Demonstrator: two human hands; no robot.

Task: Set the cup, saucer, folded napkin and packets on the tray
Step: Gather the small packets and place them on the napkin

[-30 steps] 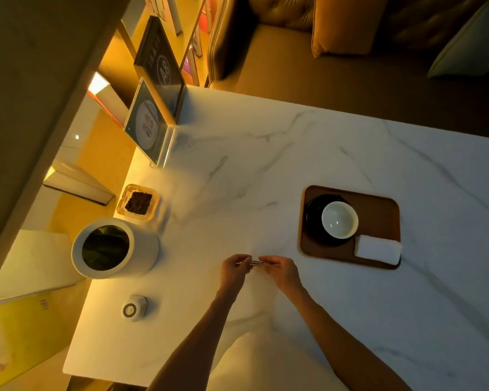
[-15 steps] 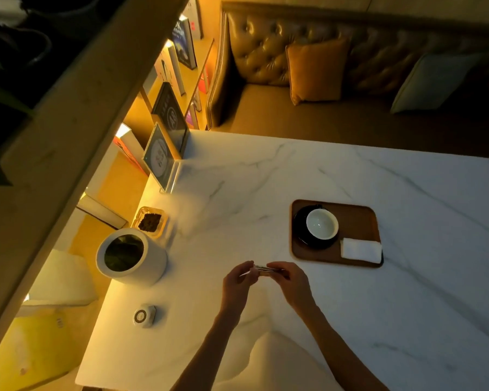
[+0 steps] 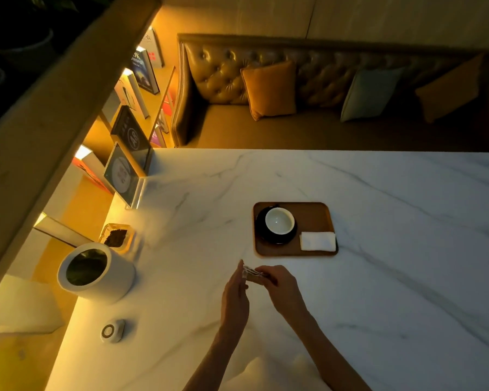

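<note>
Here both hands [image 3: 259,286] hold the packets [image 3: 254,273] lengthwise between them.

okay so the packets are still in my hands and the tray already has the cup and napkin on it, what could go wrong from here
1. The packets are pinched only at their ends between the left hand and right hand, so one may slip onto the table.
2. The cup and napkin leave little bare tray; a careless reach might bump the cup.
3. Dim light makes small packets hard to place neatly.

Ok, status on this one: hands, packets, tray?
Both hands, left hand and right hand, hold the packets short of the tray. Cup, saucer, napkin already on it. Path clear.
</note>
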